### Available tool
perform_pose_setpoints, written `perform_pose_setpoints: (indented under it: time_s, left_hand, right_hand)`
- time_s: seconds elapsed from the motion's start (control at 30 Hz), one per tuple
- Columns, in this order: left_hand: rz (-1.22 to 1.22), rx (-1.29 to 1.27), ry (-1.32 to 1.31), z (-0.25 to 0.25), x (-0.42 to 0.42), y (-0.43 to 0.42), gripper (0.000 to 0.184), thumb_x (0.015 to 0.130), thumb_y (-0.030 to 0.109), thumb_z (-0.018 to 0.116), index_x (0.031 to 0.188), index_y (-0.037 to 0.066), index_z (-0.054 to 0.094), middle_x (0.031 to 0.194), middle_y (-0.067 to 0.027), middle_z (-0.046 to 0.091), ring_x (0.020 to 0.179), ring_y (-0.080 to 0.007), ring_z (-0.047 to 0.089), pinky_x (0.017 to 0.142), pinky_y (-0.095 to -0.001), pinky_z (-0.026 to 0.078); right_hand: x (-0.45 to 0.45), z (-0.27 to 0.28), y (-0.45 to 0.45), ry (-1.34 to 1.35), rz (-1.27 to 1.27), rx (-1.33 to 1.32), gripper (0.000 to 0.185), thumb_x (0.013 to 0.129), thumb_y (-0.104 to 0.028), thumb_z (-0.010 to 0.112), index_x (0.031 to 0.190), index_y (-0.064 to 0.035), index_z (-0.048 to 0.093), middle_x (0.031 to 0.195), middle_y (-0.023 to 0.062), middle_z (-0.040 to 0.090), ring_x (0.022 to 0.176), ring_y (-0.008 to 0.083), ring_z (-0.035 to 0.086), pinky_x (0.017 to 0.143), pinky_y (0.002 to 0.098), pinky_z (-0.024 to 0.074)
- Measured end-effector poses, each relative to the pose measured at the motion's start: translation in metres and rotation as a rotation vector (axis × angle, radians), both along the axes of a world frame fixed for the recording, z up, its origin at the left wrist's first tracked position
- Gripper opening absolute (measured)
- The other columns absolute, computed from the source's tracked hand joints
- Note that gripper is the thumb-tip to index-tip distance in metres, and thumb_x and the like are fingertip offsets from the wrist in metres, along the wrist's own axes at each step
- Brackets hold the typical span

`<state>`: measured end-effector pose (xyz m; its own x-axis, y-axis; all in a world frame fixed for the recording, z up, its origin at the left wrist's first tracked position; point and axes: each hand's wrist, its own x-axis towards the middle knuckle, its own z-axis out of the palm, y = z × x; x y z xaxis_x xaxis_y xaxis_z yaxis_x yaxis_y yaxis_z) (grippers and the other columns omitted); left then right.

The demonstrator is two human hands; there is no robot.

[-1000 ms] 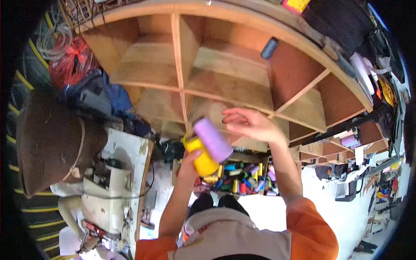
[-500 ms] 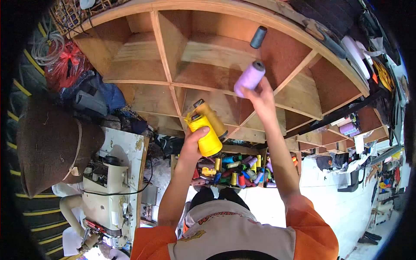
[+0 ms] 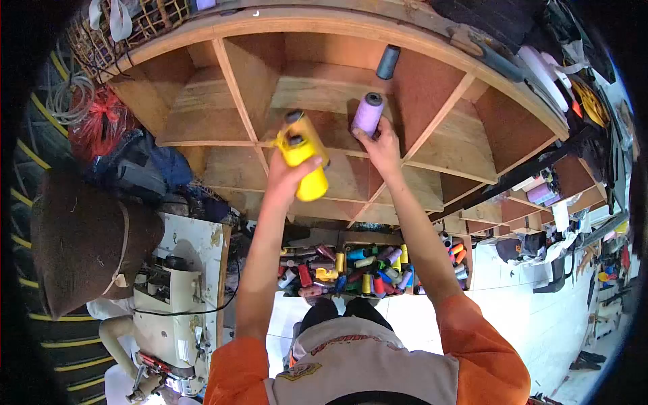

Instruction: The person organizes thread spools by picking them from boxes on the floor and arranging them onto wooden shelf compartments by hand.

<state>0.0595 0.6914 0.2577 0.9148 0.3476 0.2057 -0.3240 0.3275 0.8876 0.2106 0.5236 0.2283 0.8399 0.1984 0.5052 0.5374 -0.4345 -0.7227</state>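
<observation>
My left hand [image 3: 285, 177] is closed on a bright yellow thread spool [image 3: 310, 181] and a mustard thread spool [image 3: 314, 138], held side by side in front of the wooden shelf [image 3: 246, 106]. Fingers of my right hand [image 3: 382, 150] grip a lilac thread spool [image 3: 367, 116], standing nearly upright at the front of the upper middle compartment. Whether its base rests on the board I cannot tell. Deeper in that compartment, a dark grey-blue spool [image 3: 388, 62] stands near the right divider.
Below the shelf is a box piled with many-coloured spools [image 3: 368, 277]. A sewing machine [image 3: 169, 307] sits on a table at the left, near a brown sack-like bundle [image 3: 88, 243]. More spools [image 3: 540, 192] lie in a shelf at the right. Shears [image 3: 486, 50] rest on the shelf top.
My right hand has brought the lilac spool left and lower into the compartment, more upright. My left hand has raised the yellow and mustard spools up and leftward toward the shelf.
</observation>
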Motion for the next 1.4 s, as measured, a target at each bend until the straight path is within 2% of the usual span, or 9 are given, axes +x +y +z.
perform_pose_setpoints:
  time_s: [0.17,0.3,0.63,0.77,0.8,0.83,0.93,1.13,1.4]
  left_hand:
    - [0.022,0.416,-0.026,0.021,0.087,0.029,0.051,0.069,0.012,0.075,0.112,0.003,0.049,0.096,-0.0055,0.06,0.084,-0.0157,0.059,0.074,-0.0301,0.048]
    - [0.154,0.364,-0.177,0.015,0.122,0.022,0.085,0.064,0.002,0.073,0.136,0.003,0.029,0.098,-0.0052,0.054,0.088,-0.0136,0.054,0.078,-0.0292,0.047]
    - [0.296,0.529,-0.249,-0.008,0.117,0.012,0.079,0.065,0.004,0.074,0.134,-0.002,0.034,0.113,-0.009,0.056,0.102,-0.0163,0.053,0.093,-0.0296,0.041]
    - [0.419,0.611,-0.193,-0.018,0.12,0.016,0.078,0.062,0.007,0.076,0.131,-0.003,0.038,0.112,-0.01,0.056,0.102,-0.0179,0.054,0.091,-0.0309,0.043]
    - [0.51,0.677,-0.218,-0.014,0.118,0.016,0.079,0.061,0.008,0.075,0.13,-0.003,0.039,0.111,-0.0118,0.057,0.102,-0.0193,0.055,0.09,-0.0317,0.043]
    - [0.442,0.568,-0.146,-0.009,0.112,0.016,0.077,0.059,0.012,0.075,0.126,0.0,0.041,0.117,-0.0204,0.051,0.113,-0.0355,0.047,0.097,-0.0415,0.038]
    - [0.567,0.513,-0.17,-0.02,0.116,0.017,0.083,0.059,0.013,0.075,0.13,-0.002,0.036,0.119,-0.0226,0.049,0.114,-0.0377,0.047,0.097,-0.0431,0.038]
    - [0.722,0.554,-0.132,-0.014,0.116,0.018,0.087,0.057,0.012,0.078,0.131,-0.004,0.036,0.123,-0.0212,0.049,0.115,-0.0315,0.05,0.098,-0.0381,0.039]
    - [0.724,0.549,-0.141,-0.014,0.118,0.019,0.085,0.057,0.012,0.077,0.131,-0.003,0.037,0.12,-0.0205,0.051,0.114,-0.0321,0.051,0.096,-0.0376,0.041]
  right_hand:
    - [0.005,-0.009,-0.001,0.0,0.071,0.098,0.055,0.073,-0.028,0.076,0.114,0.0013,0.054,0.097,0.0224,0.063,0.091,0.0356,0.062,0.078,0.0402,0.0484]
    - [0.008,-0.006,0.0,-0.02,0.068,0.087,0.056,0.073,-0.03,0.076,0.114,0.0013,0.053,0.095,0.0209,0.064,0.089,0.0342,0.062,0.077,0.039,0.0485]
    - [0.014,0.032,0.019,0.088,0.239,0.476,0.042,0.079,-0.02,0.073,0.11,0.0022,0.056,0.099,0.0099,0.064,0.095,0.0164,0.059,0.081,0.0291,0.0467]
    - [0.116,0.036,0.072,0.095,0.155,0.154,0.042,0.076,-0.025,0.074,0.107,-0.002,0.059,0.097,0.0091,0.066,0.088,0.0155,0.06,0.08,0.0307,0.0457]
    - [0.134,0.036,0.093,0.134,0.235,0.171,0.044,0.074,-0.027,0.075,0.106,-0.0019,0.06,0.095,0.0095,0.067,0.086,0.0176,0.061,0.08,0.0313,0.0458]
    - [0.15,0.034,0.115,0.178,0.313,0.191,0.046,0.072,-0.029,0.075,0.105,-0.0018,0.06,0.094,0.0098,0.067,0.084,0.0197,0.062,0.08,0.0319,0.0459]
    - [0.236,-0.013,0.178,0.111,0.563,0.054,0.045,0.072,-0.029,0.074,0.106,-0.0026,0.06,0.102,0.0127,0.065,0.093,0.0223,0.061,0.083,0.0337,0.0454]
    - [0.251,-0.039,0.257,-0.282,0.034,-0.234,0.037,0.081,-0.012,0.059,0.117,-0.0038,0.056,0.117,0.0122,0.059,0.105,0.0241,0.057,0.089,0.0356,0.0452]
    - [0.246,-0.031,0.253,-0.293,0.025,-0.186,0.045,0.076,-0.005,0.058,0.12,-0.0019,0.053,0.116,0.0107,0.059,0.108,0.0206,0.054,0.093,0.033,0.0419]
